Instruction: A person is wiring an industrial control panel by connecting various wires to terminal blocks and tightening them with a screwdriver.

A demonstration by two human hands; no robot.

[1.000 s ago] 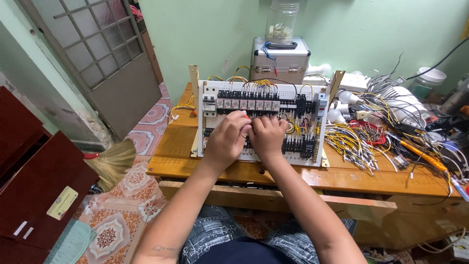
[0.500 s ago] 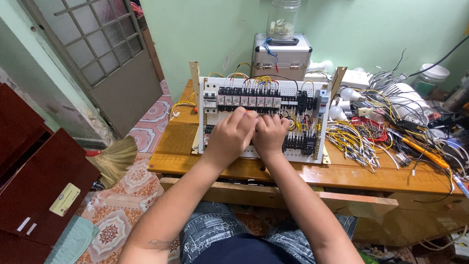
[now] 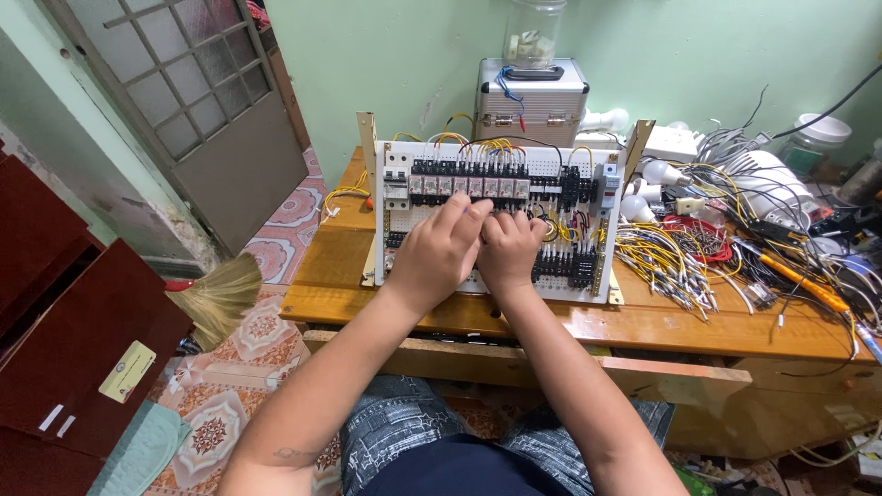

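While both hands sit on the panel, notes as follows:

Left hand: left hand (image 3: 439,253) lies knuckles-up on the middle of the white perforated wiring panel (image 3: 496,220), fingers curled together, tips pressed at the row of black relay blocks (image 3: 469,184); whether they pinch a wire, cannot tell.

Right hand: right hand (image 3: 508,250) touches the left one, fingers bunched downward onto the board; what they grip is hidden.

Panel place: centre of frame, propped tilted on the varnished wooden table (image 3: 643,321), just in front of the silver metal case (image 3: 531,101).

Panel look: white pegboard face, black component rows at top and lower right, yellow wires (image 3: 459,142) looping over the top edge.

Done so far: most components mounted and many leads routed (judging by the filled rows).

Left to do: seemingly more wiring, given the loose bundle of yellow and white cut wires (image 3: 671,262) lying right of centre.

Nearby: straw broom (image 3: 220,294) at left, clear glass jar (image 3: 533,32) on the case.
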